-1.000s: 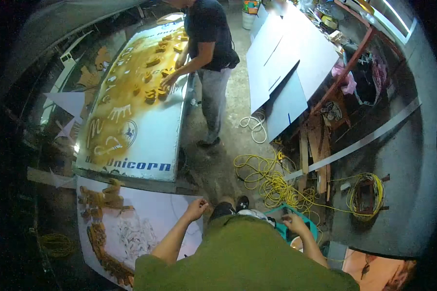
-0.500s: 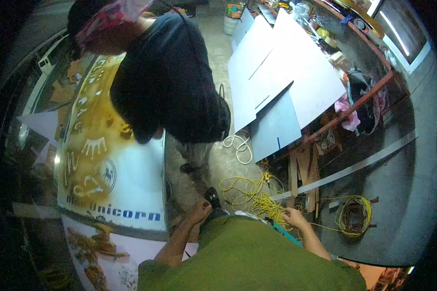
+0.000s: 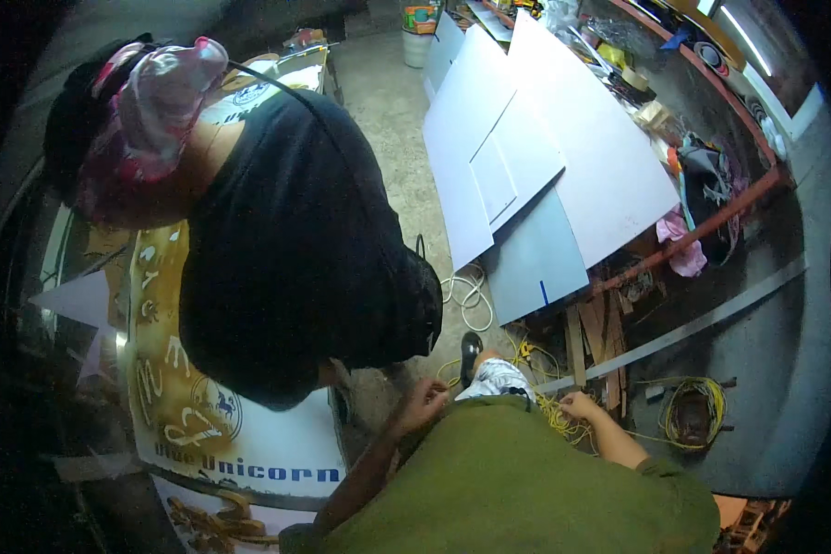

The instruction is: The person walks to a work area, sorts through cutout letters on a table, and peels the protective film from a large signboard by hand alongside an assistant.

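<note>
This is a workshop, by the look of it one for signs. Left of the large white sheets (image 3: 582, 129) lies a lettered signboard (image 3: 291, 432) clouded with golden-brown paint; along their right edge, jumbled supplies (image 3: 651, 113) crowd a red frame (image 3: 752, 192). Just nearer than the sheets are wooden boards (image 3: 609, 337) and yellow cable (image 3: 563, 427); beside them runs rough concrete floor (image 3: 379, 115).
</note>
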Demonstrator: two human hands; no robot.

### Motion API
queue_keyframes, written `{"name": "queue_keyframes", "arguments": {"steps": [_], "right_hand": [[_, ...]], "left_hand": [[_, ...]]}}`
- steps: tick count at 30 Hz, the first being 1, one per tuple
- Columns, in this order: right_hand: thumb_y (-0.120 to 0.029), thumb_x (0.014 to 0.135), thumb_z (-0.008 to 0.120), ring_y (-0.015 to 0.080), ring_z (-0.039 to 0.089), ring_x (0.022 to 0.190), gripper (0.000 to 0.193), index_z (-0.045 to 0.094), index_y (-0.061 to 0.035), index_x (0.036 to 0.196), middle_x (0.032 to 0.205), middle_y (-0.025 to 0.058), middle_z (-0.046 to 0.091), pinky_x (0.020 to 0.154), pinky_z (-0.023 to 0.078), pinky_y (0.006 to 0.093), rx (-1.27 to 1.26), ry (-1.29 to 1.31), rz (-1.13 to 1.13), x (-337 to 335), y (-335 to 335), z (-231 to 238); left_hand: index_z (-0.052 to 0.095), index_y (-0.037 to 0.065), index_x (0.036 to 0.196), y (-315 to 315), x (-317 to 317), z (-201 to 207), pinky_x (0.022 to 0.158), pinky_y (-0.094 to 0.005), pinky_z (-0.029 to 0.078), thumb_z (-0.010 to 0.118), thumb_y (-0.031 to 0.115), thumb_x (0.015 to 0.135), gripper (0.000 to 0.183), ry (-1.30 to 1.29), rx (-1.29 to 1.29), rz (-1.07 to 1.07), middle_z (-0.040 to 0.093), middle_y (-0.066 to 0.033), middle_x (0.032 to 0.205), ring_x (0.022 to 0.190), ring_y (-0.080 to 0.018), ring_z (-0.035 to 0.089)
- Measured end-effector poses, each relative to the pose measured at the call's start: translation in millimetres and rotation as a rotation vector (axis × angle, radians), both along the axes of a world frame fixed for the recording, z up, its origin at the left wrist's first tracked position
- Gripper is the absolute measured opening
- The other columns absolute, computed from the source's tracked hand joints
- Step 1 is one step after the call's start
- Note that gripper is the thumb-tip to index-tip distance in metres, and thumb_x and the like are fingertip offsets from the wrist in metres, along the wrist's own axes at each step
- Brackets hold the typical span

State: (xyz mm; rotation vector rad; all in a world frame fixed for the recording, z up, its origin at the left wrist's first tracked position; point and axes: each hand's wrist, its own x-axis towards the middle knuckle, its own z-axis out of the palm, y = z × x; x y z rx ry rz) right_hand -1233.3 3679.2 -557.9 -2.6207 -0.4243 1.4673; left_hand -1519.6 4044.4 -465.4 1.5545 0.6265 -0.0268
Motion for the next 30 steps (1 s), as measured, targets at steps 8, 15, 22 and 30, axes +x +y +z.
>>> {"name": "queue_keyframes", "arguments": {"steps": [8, 15, 22, 30], "right_hand": [[-0.029, 0.08, 0.066, 0.0309, 0.066, 0.092, 0.037, 0.066, -0.004, 0.108, 0.1, 0.0173, 0.068, 0.082, 0.051, 0.0388, 0.178, -0.08, 0.224, 102.9, 127.4, 10.8], [-0.024, 0.085, 0.063, 0.027, 0.065, 0.088, 0.033, 0.063, -0.0026, 0.111, 0.096, 0.018, 0.068, 0.08, 0.05, 0.0366, 0.32, -0.098, 0.286, 212.9, 236.6, 29.9], [-0.021, 0.085, 0.062, 0.0295, 0.066, 0.089, 0.032, 0.063, -0.0022, 0.111, 0.101, 0.0179, 0.067, 0.079, 0.051, 0.0375, 0.474, -0.094, 0.345, 268.2, 338.0, 73.8], [-0.019, 0.087, 0.062, 0.0279, 0.065, 0.09, 0.032, 0.061, -0.0021, 0.113, 0.101, 0.0167, 0.067, 0.08, 0.05, 0.0368, 0.648, -0.042, 0.523, 286.4, 465.3, 114.9]], "left_hand": [[0.057, 0.002, 0.112, 41.0, 108.4, 54.3, 0.08, -0.0304, 0.048, 0.058, 0.018, 0.092, 0.025, -0.195, 0.025, -0.017, 0.061, -0.0088, 0.099, 0.09, -0.0162, 0.059], [0.057, 0.002, 0.11, 90.6, 229.9, 32.6, 0.081, -0.0304, 0.047, 0.059, 0.019, 0.092, 0.025, -0.235, -0.128, 0.129, 0.061, -0.0082, 0.099, 0.091, -0.0162, 0.059], [0.059, 0.002, 0.105, 180.9, 332.6, 21.7, 0.076, -0.0314, 0.049, 0.061, 0.02, 0.089, 0.024, -0.167, 0.23, 0.294, 0.063, -0.0119, 0.097, 0.089, -0.0199, 0.061], [0.06, 0.001, 0.104, 305.2, 411.1, -38.5, 0.079, -0.0382, 0.05, 0.062, 0.022, 0.086, 0.028, -0.056, 0.345, 0.493, 0.062, -0.0172, 0.101, 0.089, -0.0297, 0.062]]}}
